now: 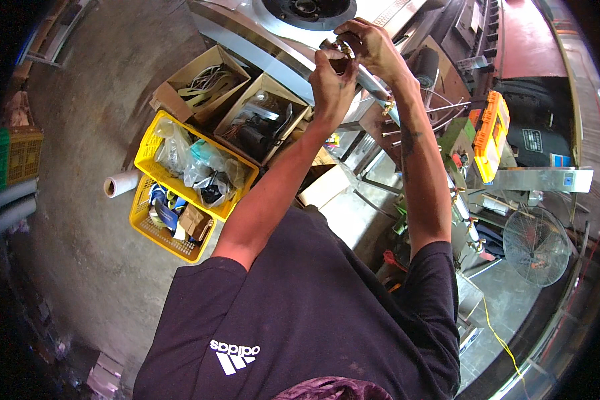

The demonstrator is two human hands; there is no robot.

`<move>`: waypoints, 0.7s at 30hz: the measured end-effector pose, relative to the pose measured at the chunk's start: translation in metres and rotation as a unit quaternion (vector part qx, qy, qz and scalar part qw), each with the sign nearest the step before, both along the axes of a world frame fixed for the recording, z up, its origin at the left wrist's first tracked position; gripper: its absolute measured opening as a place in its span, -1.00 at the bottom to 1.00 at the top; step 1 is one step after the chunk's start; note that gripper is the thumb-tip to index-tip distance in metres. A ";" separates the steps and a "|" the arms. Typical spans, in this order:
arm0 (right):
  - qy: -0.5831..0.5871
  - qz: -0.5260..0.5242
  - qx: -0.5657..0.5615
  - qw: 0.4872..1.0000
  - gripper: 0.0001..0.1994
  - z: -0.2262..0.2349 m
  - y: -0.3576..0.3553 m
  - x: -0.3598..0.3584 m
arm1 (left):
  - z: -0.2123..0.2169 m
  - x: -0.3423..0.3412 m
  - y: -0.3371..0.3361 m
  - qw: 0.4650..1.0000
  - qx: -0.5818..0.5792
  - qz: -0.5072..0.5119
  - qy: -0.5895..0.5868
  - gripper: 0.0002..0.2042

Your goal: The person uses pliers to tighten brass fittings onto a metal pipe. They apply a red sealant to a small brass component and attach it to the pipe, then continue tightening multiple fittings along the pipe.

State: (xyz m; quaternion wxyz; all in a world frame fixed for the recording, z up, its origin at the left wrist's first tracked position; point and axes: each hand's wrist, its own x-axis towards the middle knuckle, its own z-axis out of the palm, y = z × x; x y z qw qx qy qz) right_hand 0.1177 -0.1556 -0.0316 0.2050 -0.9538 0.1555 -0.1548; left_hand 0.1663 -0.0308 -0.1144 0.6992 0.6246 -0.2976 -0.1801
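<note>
My left hand (332,90) and my right hand (375,52) meet at the top middle, over the front edge of a metal stove (250,33). Between their fingertips is a small brass-coloured metal fitting (345,51); the fingers cover much of it, so its exact kind is unclear. The left fingers pinch it from below, while the right fingers curl round it from the right. Beyond the hands, a round dark burner (307,7) is set in the stove top. Just below the right hand, a pipe with a brass valve (388,107) runs along the stove's front.
Left of my arms stand cardboard boxes (167,100) of cables and parts, a yellow crate (230,212) of plastic bags and another yellow crate (160,243). A white roll (121,184) lies on the floor. To the right are an orange case (492,137) and a fan (537,247).
</note>
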 end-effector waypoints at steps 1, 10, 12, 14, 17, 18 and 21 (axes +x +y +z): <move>0.004 0.000 0.000 1.000 -0.73 -0.002 -0.002 0.001 | -0.001 -0.001 -0.002 1.000 -0.002 0.001 0.003 -0.59; 0.048 0.009 -0.011 0.999 -0.81 0.002 -0.004 0.008 | 0.015 -0.008 -0.009 0.989 0.020 -0.004 0.146 -0.74; 0.043 0.029 -0.024 0.998 -0.82 0.000 -0.011 0.009 | 0.011 -0.010 -0.012 0.986 -0.031 -0.005 0.162 -0.74; 0.036 0.044 -0.034 0.998 -0.82 -0.002 -0.014 0.010 | 0.008 -0.009 -0.013 0.984 -0.069 -0.004 0.165 -0.75; 0.043 0.075 -0.077 0.993 -0.82 -0.002 -0.021 0.014 | 0.007 -0.006 -0.011 0.986 -0.092 -0.005 0.137 -0.75; 0.040 0.077 -0.075 0.993 -0.81 -0.003 -0.022 0.014 | 0.008 -0.004 -0.008 0.989 -0.089 -0.008 0.121 -0.75; 0.029 0.087 -0.076 0.993 -0.77 -0.009 -0.030 0.015 | 0.004 0.006 0.001 0.993 -0.100 -0.010 0.066 -0.76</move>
